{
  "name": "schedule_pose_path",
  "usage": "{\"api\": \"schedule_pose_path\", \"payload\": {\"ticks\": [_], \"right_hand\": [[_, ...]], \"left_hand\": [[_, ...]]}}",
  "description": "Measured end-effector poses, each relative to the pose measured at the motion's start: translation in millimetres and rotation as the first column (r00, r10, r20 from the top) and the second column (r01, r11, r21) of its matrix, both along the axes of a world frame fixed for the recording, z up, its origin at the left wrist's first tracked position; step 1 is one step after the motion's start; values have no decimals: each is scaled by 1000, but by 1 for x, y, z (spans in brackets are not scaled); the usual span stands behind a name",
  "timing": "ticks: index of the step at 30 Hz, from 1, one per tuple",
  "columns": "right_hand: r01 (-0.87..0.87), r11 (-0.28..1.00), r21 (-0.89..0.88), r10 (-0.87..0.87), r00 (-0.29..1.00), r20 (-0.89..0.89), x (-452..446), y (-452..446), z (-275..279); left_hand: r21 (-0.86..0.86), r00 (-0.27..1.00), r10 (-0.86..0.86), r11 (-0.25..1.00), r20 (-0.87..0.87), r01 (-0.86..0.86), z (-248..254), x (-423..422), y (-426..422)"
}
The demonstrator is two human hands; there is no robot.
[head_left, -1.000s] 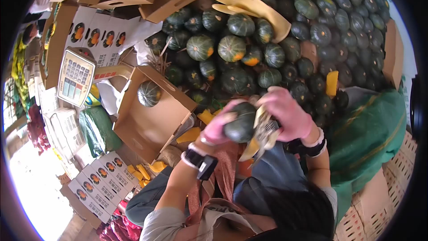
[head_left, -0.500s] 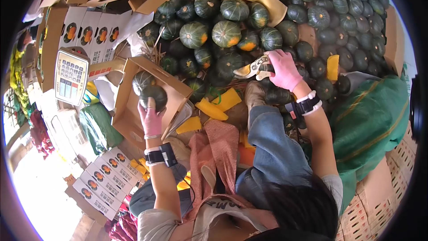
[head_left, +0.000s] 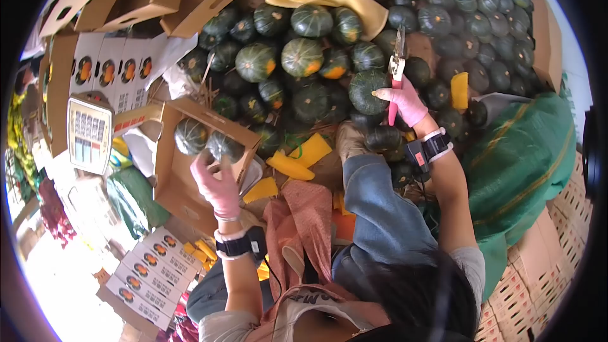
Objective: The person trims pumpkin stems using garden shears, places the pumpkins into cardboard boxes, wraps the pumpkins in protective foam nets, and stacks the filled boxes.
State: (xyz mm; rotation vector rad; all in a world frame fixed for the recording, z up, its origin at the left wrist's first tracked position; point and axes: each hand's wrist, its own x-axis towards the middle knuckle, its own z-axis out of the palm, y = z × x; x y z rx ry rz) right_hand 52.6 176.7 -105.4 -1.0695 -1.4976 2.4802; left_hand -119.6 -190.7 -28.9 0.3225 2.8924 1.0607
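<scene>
My left hand [head_left: 217,188], in a pink glove, is at the near side of an open cardboard box [head_left: 171,180]. Its fingers are apart and hold nothing, close to a dark green pumpkin [head_left: 225,147] in the box. Beside that one lies a second striped pumpkin [head_left: 190,136]. On the right, my pink-gloved right hand [head_left: 408,102] is closed on red-handled pruning shears [head_left: 397,69], whose blades point away from me. Its thumb lies by a round green pumpkin [head_left: 369,92]; I cannot tell whether it touches.
A heap of green pumpkins [head_left: 310,57] spreads ahead, with a yellow rubber glove [head_left: 342,0] on top. A scale display [head_left: 88,133] stands left of the box. Yellow foam pieces [head_left: 291,163] lie near my foot. A green sack [head_left: 519,164] is at right.
My left hand has let go of the pumpkin, now beside the other in the box, and drawn back toward me. The shears in my right hand have turned from pointing left to pointing away.
</scene>
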Motion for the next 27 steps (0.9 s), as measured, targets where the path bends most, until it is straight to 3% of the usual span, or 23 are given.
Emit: {"api": "schedule_pose_path", "payload": {"ticks": [1,3,6,7,8,10,11,13,14,15,17,19,20,21,23,24,27], "right_hand": [[37,995,-91,-38,999,-13,4,1,6],[47,997,-66,-47,999,6,8,0,13],[72,979,190,-95,989,115,17,0,-2],[33,843,536,-126,983,136,13,0,-4],[-7,727,687,-180,963,200,22,4,3],[-115,445,888,-305,913,271,25,2,25],[-215,261,941,-358,884,301,29,7,24],[-253,60,966,-353,899,258,43,17,29],[-163,122,979,-333,923,195,49,23,33],[-9,285,959,-374,920,120,57,32,20],[227,532,816,-497,864,83,65,60,14],[417,655,630,-605,789,106,57,89,31],[530,615,584,-648,761,-9,59,105,15],[586,632,507,-659,751,-48,55,117,16],[511,592,623,-640,768,-22,44,138,10],[426,462,778,-645,764,-36,33,146,3],[191,430,882,-601,790,122,-13,153,16]], "left_hand": [[90,996,-56,995,66,50,9,10,24],[233,910,-310,940,274,250,8,24,61],[170,708,-675,737,209,654,1,44,109],[117,609,-778,626,153,771,-3,53,121],[141,570,-807,588,152,796,-5,64,130],[172,496,-850,523,177,835,-15,84,136],[201,481,-830,541,282,817,-17,91,137],[52,615,-744,647,261,761,-21,97,145],[79,715,-665,742,217,666,-29,99,146],[111,803,-569,822,179,558,-41,100,145],[250,884,-294,945,363,211,-76,102,130],[361,898,-157,933,411,-3,-101,95,126],[395,728,-80,877,681,-273,-103,90,122],[475,663,-98,774,742,-417,-91,85,133],[358,505,-24,734,863,-577,-99,77,129],[383,475,-77,709,877,-592,-98,70,133],[420,399,-196,668,896,-614,-92,58,136]]}}
